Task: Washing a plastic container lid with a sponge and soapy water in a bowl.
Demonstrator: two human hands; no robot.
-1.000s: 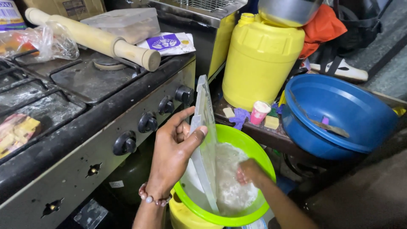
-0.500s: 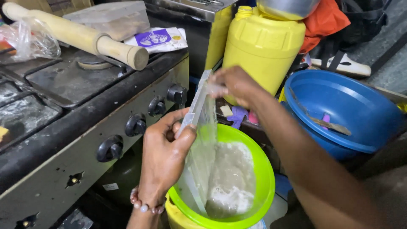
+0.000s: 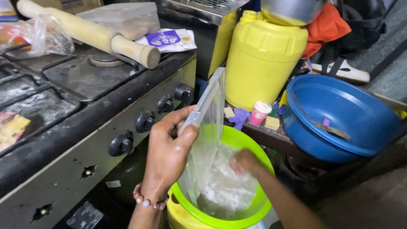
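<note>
My left hand [image 3: 169, 154] grips the side of a clear plastic bag [image 3: 210, 140] and holds its mouth open above a lime-green bucket [image 3: 254, 212]. The bag hangs down into the bucket and has white flour in its bottom. My right hand [image 3: 243, 163] is pushed down inside the bag, seen blurred through the plastic, close to the flour. I cannot tell whether its fingers hold any flour. A bead bracelet sits on my left wrist.
A dark gas stove [image 3: 85, 110] with knobs stands at the left, with a wooden rolling pin [image 3: 89, 32] and packets on top. A yellow jerrycan [image 3: 263, 59] and a blue basin [image 3: 339, 116] sit on a low shelf behind the bucket.
My right hand was at the bag's top edge half a second ago and has gone back down inside the bag. My left hand keeps its grip on the bag.
</note>
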